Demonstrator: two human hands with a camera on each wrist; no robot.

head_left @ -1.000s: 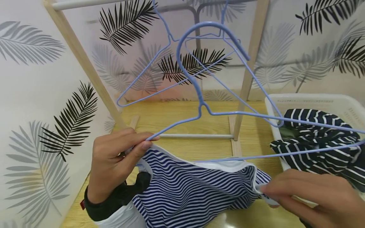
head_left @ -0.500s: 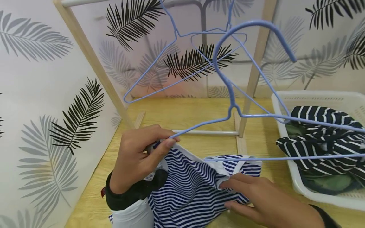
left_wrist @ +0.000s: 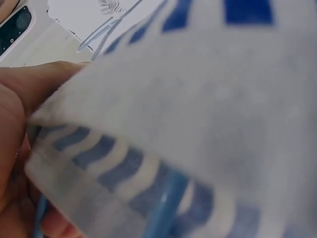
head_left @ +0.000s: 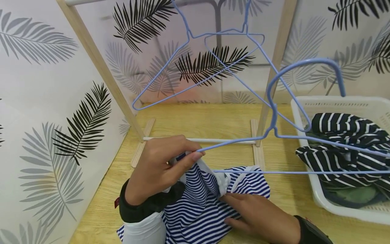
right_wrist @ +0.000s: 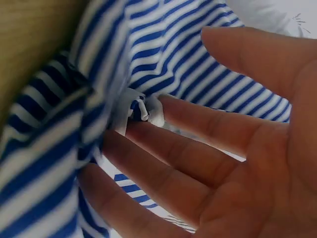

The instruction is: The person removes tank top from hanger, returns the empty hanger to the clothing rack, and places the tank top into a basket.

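A blue-and-white striped garment [head_left: 198,206] lies bunched on the wooden table [head_left: 198,118]. My left hand [head_left: 190,156] pinches the left end of a blue wire hanger [head_left: 274,125] together with the garment's white-trimmed edge. The hanger's hook [head_left: 304,64] leans to the right, over the basket. My right hand [head_left: 226,200] lies on the garment with fairly straight fingers [right_wrist: 198,124] that touch a fold of white trim [right_wrist: 143,111]. In the left wrist view only blurred striped cloth [left_wrist: 198,99] and a bit of hanger wire [left_wrist: 166,208] show.
A wooden rack [head_left: 100,67] stands at the back, with two more blue hangers [head_left: 195,35] on its rail. A white basket [head_left: 307,135] at the right holds dark striped clothes [head_left: 344,135]. Leaf-patterned walls close off the left and back.
The hanger has swung to the right and its hook has dropped. My right hand has slid left along the garment toward my left hand, and the cloth has bunched up.
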